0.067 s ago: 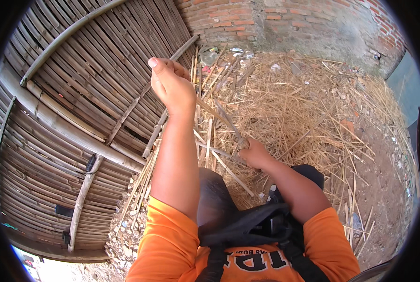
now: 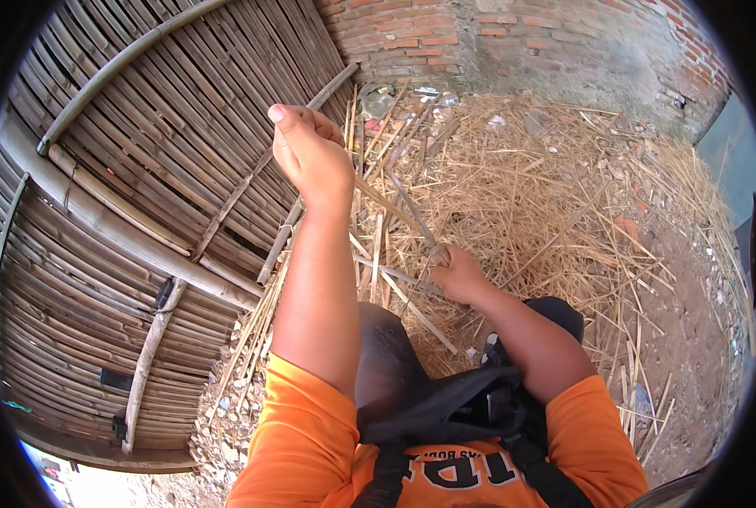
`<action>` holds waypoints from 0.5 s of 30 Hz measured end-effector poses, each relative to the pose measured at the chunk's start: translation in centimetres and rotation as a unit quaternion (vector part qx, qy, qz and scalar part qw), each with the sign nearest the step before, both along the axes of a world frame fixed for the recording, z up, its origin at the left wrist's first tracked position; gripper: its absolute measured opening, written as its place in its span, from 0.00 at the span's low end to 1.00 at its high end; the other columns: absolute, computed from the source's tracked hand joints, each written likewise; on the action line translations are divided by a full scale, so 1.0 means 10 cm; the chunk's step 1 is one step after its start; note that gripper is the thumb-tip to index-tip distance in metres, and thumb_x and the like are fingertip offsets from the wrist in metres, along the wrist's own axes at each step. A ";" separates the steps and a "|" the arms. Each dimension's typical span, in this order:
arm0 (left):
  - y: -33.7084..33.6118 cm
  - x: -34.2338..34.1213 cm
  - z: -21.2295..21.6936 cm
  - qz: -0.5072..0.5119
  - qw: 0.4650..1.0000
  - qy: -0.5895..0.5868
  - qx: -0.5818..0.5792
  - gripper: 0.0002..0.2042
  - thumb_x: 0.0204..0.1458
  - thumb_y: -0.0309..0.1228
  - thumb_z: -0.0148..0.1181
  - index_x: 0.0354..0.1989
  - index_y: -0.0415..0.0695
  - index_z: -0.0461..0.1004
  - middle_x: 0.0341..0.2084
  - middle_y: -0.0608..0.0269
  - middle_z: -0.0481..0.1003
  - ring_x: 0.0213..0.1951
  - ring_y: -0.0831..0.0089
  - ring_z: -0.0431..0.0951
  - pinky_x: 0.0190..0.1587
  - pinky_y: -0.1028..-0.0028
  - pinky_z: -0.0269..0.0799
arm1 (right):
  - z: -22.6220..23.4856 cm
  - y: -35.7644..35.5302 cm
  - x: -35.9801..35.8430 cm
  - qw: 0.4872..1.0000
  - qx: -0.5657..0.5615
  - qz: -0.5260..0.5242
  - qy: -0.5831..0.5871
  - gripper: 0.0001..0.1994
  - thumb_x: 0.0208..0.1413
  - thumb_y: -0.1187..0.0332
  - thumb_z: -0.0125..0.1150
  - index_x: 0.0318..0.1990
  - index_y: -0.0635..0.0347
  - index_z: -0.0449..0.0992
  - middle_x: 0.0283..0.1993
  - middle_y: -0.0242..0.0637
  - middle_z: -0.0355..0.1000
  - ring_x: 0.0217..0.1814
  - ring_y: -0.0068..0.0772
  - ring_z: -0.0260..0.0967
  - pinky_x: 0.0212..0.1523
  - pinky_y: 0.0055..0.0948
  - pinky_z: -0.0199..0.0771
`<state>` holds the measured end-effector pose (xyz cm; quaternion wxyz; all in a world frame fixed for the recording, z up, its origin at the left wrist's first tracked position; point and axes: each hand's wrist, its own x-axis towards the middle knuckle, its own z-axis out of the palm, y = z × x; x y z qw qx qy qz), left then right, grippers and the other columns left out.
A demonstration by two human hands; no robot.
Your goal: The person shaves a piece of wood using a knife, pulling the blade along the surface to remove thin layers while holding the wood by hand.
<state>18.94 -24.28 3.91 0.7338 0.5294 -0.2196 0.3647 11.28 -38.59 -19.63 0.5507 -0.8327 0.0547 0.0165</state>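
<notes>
My left hand (image 2: 314, 161) is raised at the upper middle, its fingers curled closed around a thin pale bamboo strip (image 2: 384, 201). That strip slants down to the right, toward my other hand. Lower down, my right hand (image 2: 458, 275) is closed on the handle of a knife with a long, narrow grey blade (image 2: 412, 203). The blade points up and away, crossing close to the strip's lower end. I cannot tell whether the two touch. Most of the handle is hidden in my fist.
Dry straw and shavings (image 2: 522, 203) cover the ground ahead. A slatted bamboo wall (image 2: 141, 195) with thick poles rises at the left, and a brick wall (image 2: 547, 51) closes the back. Loose bamboo strips (image 2: 251, 347) lie by the left wall. A black bag (image 2: 445, 406) sits at my waist.
The knife blade has swung slightly, standing a little more upright and farther from the bamboo strip. My left hand is nearly still.
</notes>
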 end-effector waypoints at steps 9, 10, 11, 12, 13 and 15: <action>0.00 0.07 -0.04 0.000 1.000 -0.012 0.025 0.27 0.67 0.54 0.35 0.23 0.44 0.58 0.13 0.66 0.59 0.15 0.80 0.57 0.17 0.78 0.52 | 0.15 0.00 -0.16 0.983 0.042 0.071 -0.165 0.22 0.51 0.66 0.61 0.52 0.66 0.68 0.33 0.46 0.72 0.38 0.41 0.74 0.41 0.36 0.73; -0.01 0.07 -0.04 0.014 1.000 -0.011 0.024 0.27 0.67 0.54 0.35 0.23 0.44 0.58 0.13 0.66 0.59 0.15 0.80 0.58 0.16 0.77 0.51 | 0.05 0.03 -0.15 0.989 0.007 0.056 -0.134 0.22 0.51 0.66 0.61 0.53 0.66 0.68 0.34 0.46 0.72 0.38 0.41 0.74 0.42 0.35 0.73; -0.01 0.09 -0.04 0.026 0.999 -0.012 0.023 0.27 0.67 0.54 0.35 0.23 0.44 0.58 0.13 0.66 0.59 0.15 0.80 0.58 0.16 0.77 0.51 | -0.03 0.08 -0.13 0.993 -0.029 0.040 -0.104 0.23 0.51 0.66 0.61 0.53 0.66 0.68 0.34 0.46 0.73 0.38 0.42 0.74 0.42 0.35 0.73; 0.01 0.13 -0.03 -0.015 1.000 -0.009 -0.007 0.26 0.68 0.53 0.35 0.23 0.44 0.57 0.14 0.67 0.59 0.15 0.80 0.57 0.16 0.78 0.51 | -0.09 0.09 -0.11 0.995 -0.064 0.024 -0.074 0.23 0.51 0.66 0.61 0.53 0.65 0.69 0.35 0.46 0.73 0.39 0.42 0.74 0.42 0.35 0.73; 0.03 0.14 -0.04 -0.018 1.000 -0.009 -0.013 0.26 0.68 0.53 0.36 0.23 0.45 0.57 0.14 0.67 0.58 0.15 0.80 0.56 0.17 0.78 0.51 | -0.14 0.04 -0.08 0.997 -0.050 0.036 -0.041 0.23 0.51 0.66 0.61 0.54 0.65 0.69 0.35 0.46 0.73 0.38 0.42 0.74 0.42 0.36 0.73; 0.05 0.11 -0.02 -0.016 1.000 -0.008 -0.013 0.26 0.67 0.54 0.36 0.24 0.45 0.57 0.14 0.67 0.58 0.15 0.79 0.56 0.17 0.78 0.51 | -0.08 -0.04 0.00 0.998 -0.019 0.064 0.021 0.23 0.50 0.66 0.60 0.54 0.64 0.69 0.36 0.46 0.73 0.37 0.41 0.74 0.41 0.37 0.73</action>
